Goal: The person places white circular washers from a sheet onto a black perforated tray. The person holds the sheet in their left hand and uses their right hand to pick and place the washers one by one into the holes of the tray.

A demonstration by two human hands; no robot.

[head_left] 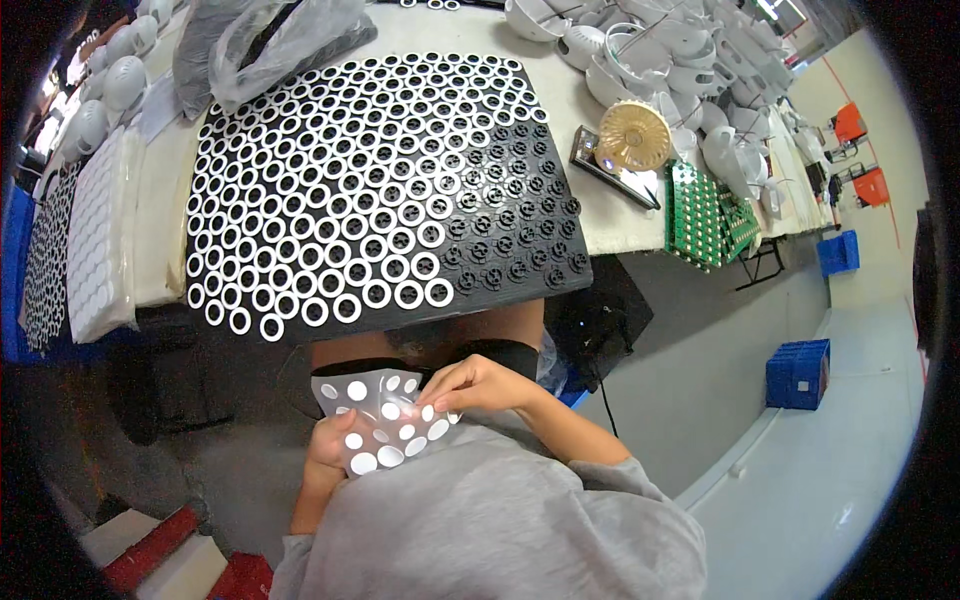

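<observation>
Over my lap lies a translucent sheet of white round stickers [375, 432], bent and held close to my body. My left hand [326, 445] grips its left edge, thumb on top. At the sheet's right part, my right hand [478, 385] has its fingers pinched together on the film beside a white sticker; whether a sticker is lifted between the fingertips is hard to make out. Ahead on the table, a black board [520, 210] bears rows of round black parts. White rings [377, 293] sit on most of them, while those at the right have none.
A small round fan [634, 136] stands right of the board, with green circuit boards [700, 215] at the table edge. White plastic housings [640, 60] pile up behind. Clear plastic bags [285, 45] lie at the far left. A blue crate [798, 374] rests on the floor.
</observation>
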